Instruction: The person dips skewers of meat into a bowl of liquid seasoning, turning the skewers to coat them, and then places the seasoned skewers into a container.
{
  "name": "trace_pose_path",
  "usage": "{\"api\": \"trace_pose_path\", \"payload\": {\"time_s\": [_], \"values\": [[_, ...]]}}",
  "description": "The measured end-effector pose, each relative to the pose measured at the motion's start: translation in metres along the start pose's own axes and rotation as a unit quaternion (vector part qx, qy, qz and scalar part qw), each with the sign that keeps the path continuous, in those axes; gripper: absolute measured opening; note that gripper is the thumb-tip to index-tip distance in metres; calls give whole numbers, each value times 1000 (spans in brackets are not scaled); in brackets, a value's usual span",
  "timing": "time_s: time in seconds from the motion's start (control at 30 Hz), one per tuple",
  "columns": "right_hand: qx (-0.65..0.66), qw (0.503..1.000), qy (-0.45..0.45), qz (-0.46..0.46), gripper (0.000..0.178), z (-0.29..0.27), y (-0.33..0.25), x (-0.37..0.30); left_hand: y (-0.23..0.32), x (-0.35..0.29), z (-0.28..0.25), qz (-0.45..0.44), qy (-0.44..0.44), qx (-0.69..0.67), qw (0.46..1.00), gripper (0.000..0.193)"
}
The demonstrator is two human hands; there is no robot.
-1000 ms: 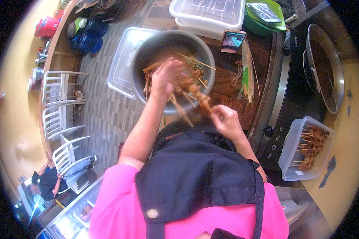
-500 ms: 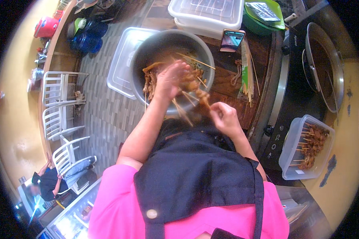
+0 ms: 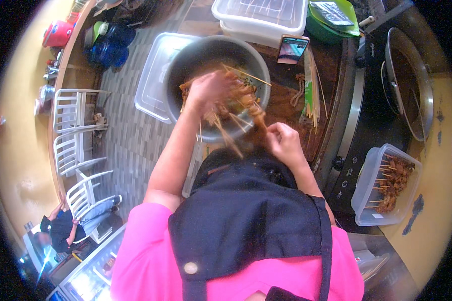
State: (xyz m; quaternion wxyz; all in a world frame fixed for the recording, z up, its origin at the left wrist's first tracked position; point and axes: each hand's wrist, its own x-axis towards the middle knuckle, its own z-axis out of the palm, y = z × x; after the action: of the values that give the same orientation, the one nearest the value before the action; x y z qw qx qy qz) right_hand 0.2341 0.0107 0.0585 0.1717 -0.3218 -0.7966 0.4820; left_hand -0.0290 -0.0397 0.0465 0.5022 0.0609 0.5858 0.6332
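A large grey metal pot (image 3: 173,75) holds pieces of meat (image 3: 186,90) and several wooden skewers. My left hand (image 3: 208,91) is inside the pot over the meat, its fingers smeared by motion and partly hidden behind the hand. At the pot's near right rim my right hand (image 3: 283,140) is closed, pinching the near end of a meat skewer (image 3: 256,114) that slants up into the pot. Several loaded skewers lie over the near side of the pot, their bare sticks (image 3: 228,139) pointing toward my apron.
A phone (image 3: 292,49) stands beside a pack of bare sticks (image 3: 311,95) on the brown wooden table. White lidded tubs (image 3: 260,22) and a green basin (image 3: 336,30) are behind. Rightward are a stove, a wide pan (image 3: 427,95) and a clear tub (image 3: 360,200) of skewers. A person sits far left.
My left hand has turned palm-down and its fingers have dropped toward the meat. The right hand keeps its pinch on the skewer and has hardly moved.
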Motion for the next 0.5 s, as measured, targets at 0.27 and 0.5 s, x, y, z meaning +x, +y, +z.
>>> {"api": "trace_pose_path", "payload": {"time_s": [0.27, 0.5], "values": [[-10, 999, 1, 40, 10, -8, 3, -6, 4, 12, -33, 193, 130, 595, 769, 25], [-24, 999, 23, 8, 7, -6, 8, -9, 5, 29, -44, 258, 150, 644, 705, 19]]}}
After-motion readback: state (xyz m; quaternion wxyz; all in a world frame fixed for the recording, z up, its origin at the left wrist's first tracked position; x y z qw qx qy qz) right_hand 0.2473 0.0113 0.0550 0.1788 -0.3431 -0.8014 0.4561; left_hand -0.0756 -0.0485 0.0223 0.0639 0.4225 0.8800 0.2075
